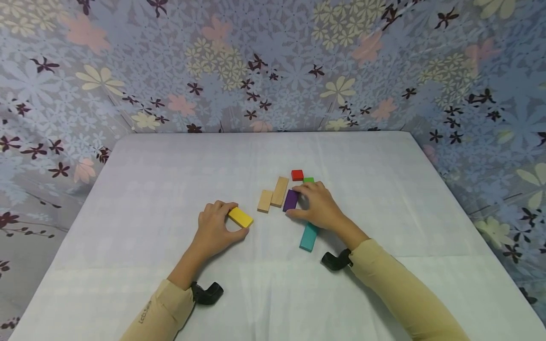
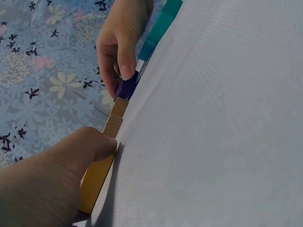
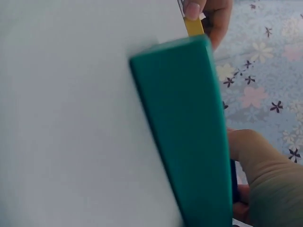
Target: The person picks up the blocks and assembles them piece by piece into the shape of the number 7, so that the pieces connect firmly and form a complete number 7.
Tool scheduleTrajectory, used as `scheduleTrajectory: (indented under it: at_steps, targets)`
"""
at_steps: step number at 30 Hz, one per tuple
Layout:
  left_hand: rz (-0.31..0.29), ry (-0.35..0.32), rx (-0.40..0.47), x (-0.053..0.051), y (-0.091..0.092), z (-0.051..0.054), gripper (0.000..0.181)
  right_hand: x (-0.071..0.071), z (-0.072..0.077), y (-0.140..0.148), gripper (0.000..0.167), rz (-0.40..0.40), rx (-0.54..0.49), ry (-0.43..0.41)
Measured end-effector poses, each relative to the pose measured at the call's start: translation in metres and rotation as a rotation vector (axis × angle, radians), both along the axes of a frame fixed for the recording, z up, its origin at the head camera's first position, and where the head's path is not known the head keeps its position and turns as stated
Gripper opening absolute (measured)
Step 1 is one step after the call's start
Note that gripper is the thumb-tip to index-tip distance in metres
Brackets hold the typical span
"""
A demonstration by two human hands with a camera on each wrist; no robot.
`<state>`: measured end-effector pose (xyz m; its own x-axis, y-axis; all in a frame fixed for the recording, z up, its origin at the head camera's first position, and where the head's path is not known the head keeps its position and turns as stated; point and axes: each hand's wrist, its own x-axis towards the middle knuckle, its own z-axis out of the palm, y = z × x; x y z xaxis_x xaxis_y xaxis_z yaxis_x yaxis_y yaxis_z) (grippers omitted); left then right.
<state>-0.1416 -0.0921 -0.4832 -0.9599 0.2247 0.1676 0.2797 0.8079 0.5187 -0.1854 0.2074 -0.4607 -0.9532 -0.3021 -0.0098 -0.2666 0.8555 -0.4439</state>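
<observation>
In the head view the left hand (image 1: 215,230) grips a yellow block (image 1: 241,217) at its ends between thumb and fingers, left of the other blocks. The right hand (image 1: 320,207) holds a purple block (image 1: 291,201) between its thumb below and fingertips above. Two plain wooden blocks, a shorter one (image 1: 265,201) and a longer one (image 1: 279,192), lie just left of the purple block. The left wrist view shows the left thumb against the yellow block (image 2: 97,182), and the right hand (image 2: 120,42) on the purple block (image 2: 127,88).
A teal block (image 1: 309,237) lies below the right hand, large in the right wrist view. A red block (image 1: 297,175) and a partly hidden green block (image 1: 309,180) are beyond it. White cloth (image 1: 149,189) covers the table; a flowered curtain stands behind.
</observation>
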Motion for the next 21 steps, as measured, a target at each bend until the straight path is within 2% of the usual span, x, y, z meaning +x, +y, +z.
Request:
scheduleTrajectory:
  at_steps: [6,10,21]
  targets:
    - [0.000,0.006,0.006,0.002,0.001,-0.001,0.067,0.001,0.002,0.017,0.077,-0.032,-0.076,0.037]
    - [0.000,0.005,0.005,0.002,0.000,0.000,0.067,0.000,0.005,0.032,0.075,-0.064,-0.120,0.024]
    - [-0.001,0.010,0.004,0.002,0.000,-0.001,0.067,0.000,0.005,0.067,0.073,-0.160,-0.140,-0.008]
